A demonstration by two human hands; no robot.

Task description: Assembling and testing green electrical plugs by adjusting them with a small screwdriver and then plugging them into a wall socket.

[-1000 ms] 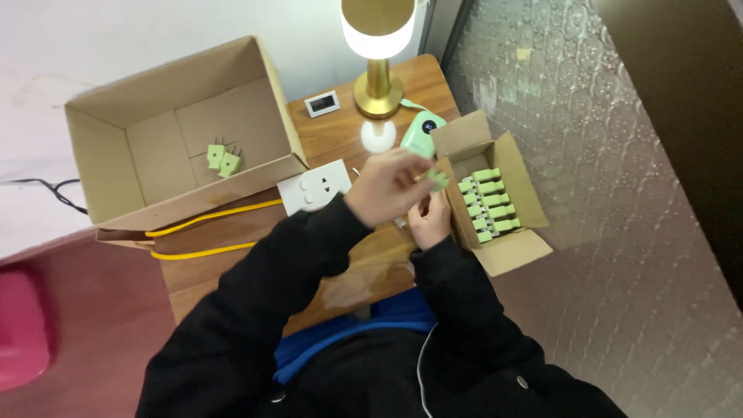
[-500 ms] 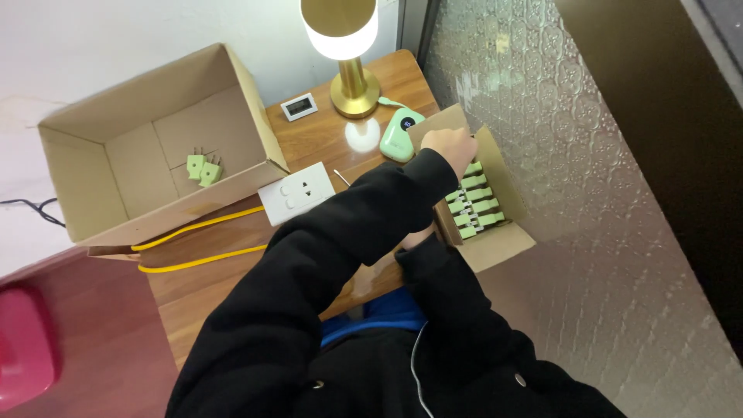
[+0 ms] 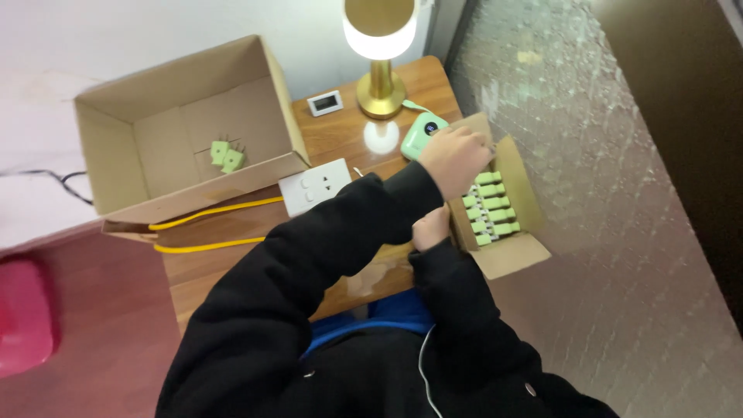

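While the left hand (image 3: 457, 159) reached curled into the small cardboard box (image 3: 517, 255) of green plugs (image 3: 489, 205), its grasp unclear, the right hand (image 3: 431, 228) rested against the box's edge, its grip hidden.

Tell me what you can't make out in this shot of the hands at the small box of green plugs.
Head view only:
- Left hand fingertips: curled into the small box, so whether they grip a green plug is hidden.
- Right hand: mostly behind the left sleeve; grip unknown.
- Far row of plugs: covered by the left hand.
- Small display: too small to read.
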